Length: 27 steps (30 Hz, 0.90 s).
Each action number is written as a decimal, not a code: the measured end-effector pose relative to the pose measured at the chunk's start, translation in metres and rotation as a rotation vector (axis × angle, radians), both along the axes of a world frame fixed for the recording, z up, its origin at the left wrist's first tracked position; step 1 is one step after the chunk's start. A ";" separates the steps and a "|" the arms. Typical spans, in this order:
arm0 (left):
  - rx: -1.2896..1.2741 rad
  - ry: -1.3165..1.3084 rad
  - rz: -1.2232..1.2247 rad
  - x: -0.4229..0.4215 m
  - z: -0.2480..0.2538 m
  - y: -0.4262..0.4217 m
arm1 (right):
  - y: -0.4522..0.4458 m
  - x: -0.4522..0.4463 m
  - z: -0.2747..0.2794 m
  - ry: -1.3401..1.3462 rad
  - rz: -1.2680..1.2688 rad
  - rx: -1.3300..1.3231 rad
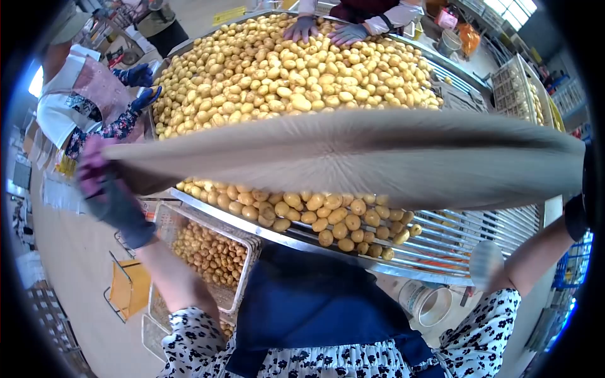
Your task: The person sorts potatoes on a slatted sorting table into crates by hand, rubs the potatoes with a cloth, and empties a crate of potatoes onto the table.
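Grey-brown cloth (340,154) pulled out lengthwise right across the view here, above the near part of a big heap of potatoes (265,79). It's pretty blurry, and I can't tell if it touches any of the spuds underneath. The left hand (106,179), in a pink and grey glove, has its fingers closed around one end. The other end runs over to the right hand (588,179), which is mostly lost in the dark edge, so no clue how its fingers are set; there's a black cuff (575,217) at that wrist.

The potatoes sit on a metal-barred bench (491,222), with bare bars showing on the right. Below its left end is a white plastic crate (162,220) holding more potatoes, and a white bucket (436,307) is under the right side. Across the bench, a co-worker rests two gloved hands (348,34) on the heap, and another person (94,88) in a pink apron stands at left.
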<state>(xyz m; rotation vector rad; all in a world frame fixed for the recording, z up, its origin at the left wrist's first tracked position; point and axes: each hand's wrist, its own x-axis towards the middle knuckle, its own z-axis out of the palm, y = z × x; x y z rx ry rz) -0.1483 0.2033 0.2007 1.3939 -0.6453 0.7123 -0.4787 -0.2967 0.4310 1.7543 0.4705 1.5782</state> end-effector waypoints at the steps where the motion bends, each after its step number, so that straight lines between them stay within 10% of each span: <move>1: -0.009 0.007 0.022 0.001 0.022 0.013 | 0.005 0.006 0.001 -0.005 -0.103 -0.032; 6: 0.372 0.007 -0.007 0.059 0.062 0.007 | -0.033 0.089 -0.040 -0.067 -0.200 0.280; 8: 0.532 0.031 -0.035 0.113 0.034 0.008 | -0.068 0.131 -0.088 0.323 -0.068 0.473; 9: 0.536 0.114 -0.122 0.133 0.018 0.000 | -0.054 0.162 -0.117 0.474 -0.092 1.042; 12: 0.977 0.065 0.370 0.149 -0.040 -0.030 | -0.046 0.253 -0.226 0.414 -0.447 0.725; 13: 1.183 -0.060 0.548 0.145 -0.062 -0.038 | -0.031 0.263 -0.266 0.533 -0.204 0.924; 15: 0.602 0.405 0.144 0.113 -0.125 -0.072 | 0.019 0.264 -0.353 0.766 -0.238 1.145; 16: 0.893 -0.085 0.380 0.087 -0.167 -0.087 | 0.046 0.256 -0.403 0.581 -0.369 0.786; 18: 1.292 0.070 0.448 0.007 -0.209 -0.115 | 0.105 0.223 -0.449 0.953 -0.526 1.185; 27: 1.631 0.442 0.026 0.018 -0.205 -0.175 | 0.138 0.228 -0.454 1.225 -0.584 1.452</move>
